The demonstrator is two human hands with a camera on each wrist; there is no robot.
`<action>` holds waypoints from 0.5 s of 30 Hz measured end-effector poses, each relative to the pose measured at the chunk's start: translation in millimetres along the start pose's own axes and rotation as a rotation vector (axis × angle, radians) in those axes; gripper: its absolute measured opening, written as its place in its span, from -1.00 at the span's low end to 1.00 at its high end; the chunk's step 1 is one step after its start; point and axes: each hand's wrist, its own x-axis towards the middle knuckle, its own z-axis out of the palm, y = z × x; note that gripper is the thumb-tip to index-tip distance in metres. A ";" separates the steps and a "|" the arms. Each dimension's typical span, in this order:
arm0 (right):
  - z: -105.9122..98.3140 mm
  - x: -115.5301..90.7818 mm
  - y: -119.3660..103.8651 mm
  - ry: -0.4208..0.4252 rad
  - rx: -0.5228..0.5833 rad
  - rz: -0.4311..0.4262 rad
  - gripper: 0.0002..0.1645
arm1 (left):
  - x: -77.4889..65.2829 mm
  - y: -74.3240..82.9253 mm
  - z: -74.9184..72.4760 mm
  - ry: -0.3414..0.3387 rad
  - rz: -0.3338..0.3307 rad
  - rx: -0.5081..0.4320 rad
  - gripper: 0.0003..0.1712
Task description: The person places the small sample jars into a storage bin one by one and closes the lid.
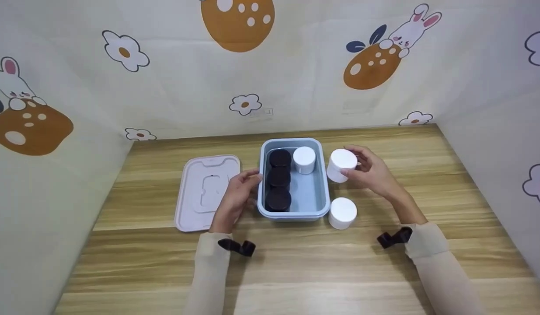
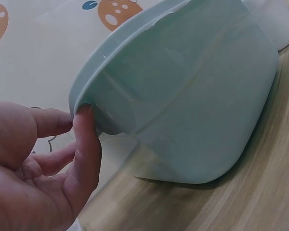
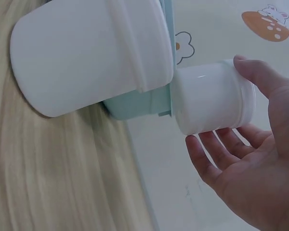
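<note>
A light blue plastic box (image 1: 296, 215) stands on the wooden table. Along its left side inside is a row of three black-topped jars (image 1: 279, 178); a white jar (image 1: 304, 158) sits at its back right. My left hand (image 1: 238, 194) pinches the box's left rim between thumb and finger, seen close up in the left wrist view (image 2: 62, 163). Just right of the box, my right hand (image 1: 374, 175) grips another white jar (image 1: 342, 164) between thumb and fingers. In the right wrist view this jar (image 3: 209, 98) is off the table. One more white jar (image 1: 343, 213) stands by the box's front right corner.
A pale lid (image 1: 189, 197) lies flat on the table (image 1: 296, 267), left of the box and partly behind my left hand. Patterned cloth (image 1: 296, 74) closes off the back and both sides. Black wrist straps (image 1: 237, 247) sit on both sleeves.
</note>
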 end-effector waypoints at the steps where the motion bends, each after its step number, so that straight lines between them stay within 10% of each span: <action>1: 0.7 1.0 -1.8 -0.001 -0.005 -0.004 -0.22 | -0.1 0.0 -0.5 0.001 0.000 -0.001 -0.53; 15: 9.5 20.4 -33.7 -0.105 -0.137 0.011 -0.19 | -1.6 0.1 0.7 -0.007 0.003 -0.014 -0.53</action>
